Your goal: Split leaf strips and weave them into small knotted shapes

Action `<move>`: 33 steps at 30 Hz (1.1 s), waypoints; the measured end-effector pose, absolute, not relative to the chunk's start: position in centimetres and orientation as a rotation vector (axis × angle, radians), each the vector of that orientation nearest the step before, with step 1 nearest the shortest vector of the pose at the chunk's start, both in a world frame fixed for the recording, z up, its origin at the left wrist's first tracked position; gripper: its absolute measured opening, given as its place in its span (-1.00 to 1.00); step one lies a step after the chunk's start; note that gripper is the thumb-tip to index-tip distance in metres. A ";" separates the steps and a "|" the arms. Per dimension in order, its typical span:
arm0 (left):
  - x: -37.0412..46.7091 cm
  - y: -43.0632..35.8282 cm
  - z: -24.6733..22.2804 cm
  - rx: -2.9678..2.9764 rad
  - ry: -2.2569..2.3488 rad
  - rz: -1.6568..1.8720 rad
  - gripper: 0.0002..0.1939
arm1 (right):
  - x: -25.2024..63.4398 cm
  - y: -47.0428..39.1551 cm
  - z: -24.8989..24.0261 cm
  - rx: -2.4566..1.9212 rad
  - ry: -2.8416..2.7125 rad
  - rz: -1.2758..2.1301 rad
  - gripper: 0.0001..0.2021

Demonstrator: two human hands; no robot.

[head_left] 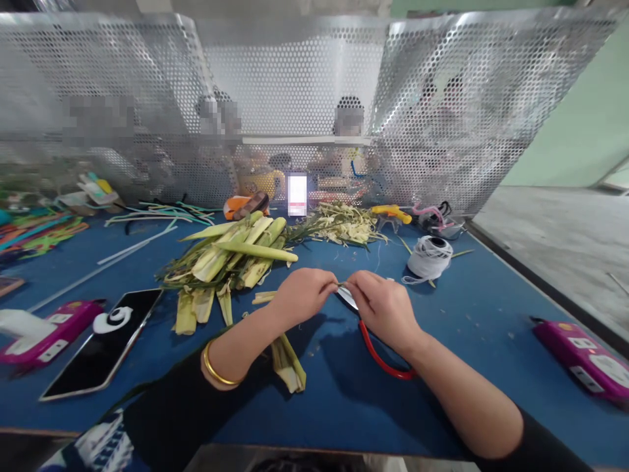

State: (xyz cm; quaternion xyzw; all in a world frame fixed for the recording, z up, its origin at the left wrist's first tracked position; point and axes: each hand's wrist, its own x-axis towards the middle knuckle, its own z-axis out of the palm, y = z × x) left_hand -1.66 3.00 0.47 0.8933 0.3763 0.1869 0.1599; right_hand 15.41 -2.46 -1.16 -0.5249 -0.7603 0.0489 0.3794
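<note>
My left hand [305,295] and my right hand [386,307] meet above the middle of the blue table, both with fingertips pinched. Between them shows a short bit of a thin greenish strip [341,285]; most of it is hidden by the fingers. A pair of scissors with a red handle [377,357] is under my right hand, its blade partly covered; whether the hand touches it I cannot tell. A heap of green corn husks [236,252] lies left of my hands. One loose husk piece [289,367] lies below my left wrist.
Shredded husk strips [344,223] lie at the back, near a yellow-handled tool [393,213]. A white thread spool [430,257] stands to the right. Purple power strips [584,357] sit at both sides, and a black tablet [105,351] lies left. A perforated metal screen [295,78] closes the back.
</note>
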 end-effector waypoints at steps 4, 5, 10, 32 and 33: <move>-1.8 2.6 1.1 2.502 0.707 0.335 -0.80 | 16.9 -1.0 -0.9 -1.406 -1.832 0.536 -0.74; -1.8 2.5 1.4 2.446 0.674 0.343 -0.80 | 17.2 -0.5 -1.0 -1.411 -1.780 0.676 -0.73; -1.9 2.6 2.0 2.192 0.918 0.644 -0.73 | 17.1 0.2 -1.7 -1.403 -1.564 1.075 -0.73; -1.4 2.9 0.6 2.189 1.220 0.785 -0.70 | 14.2 -3.3 -0.9 -0.792 -2.282 -0.020 -0.81; -1.4 3.0 0.6 2.195 1.226 0.773 -0.70 | 14.2 -3.4 -0.9 -0.790 -2.285 -0.029 -0.81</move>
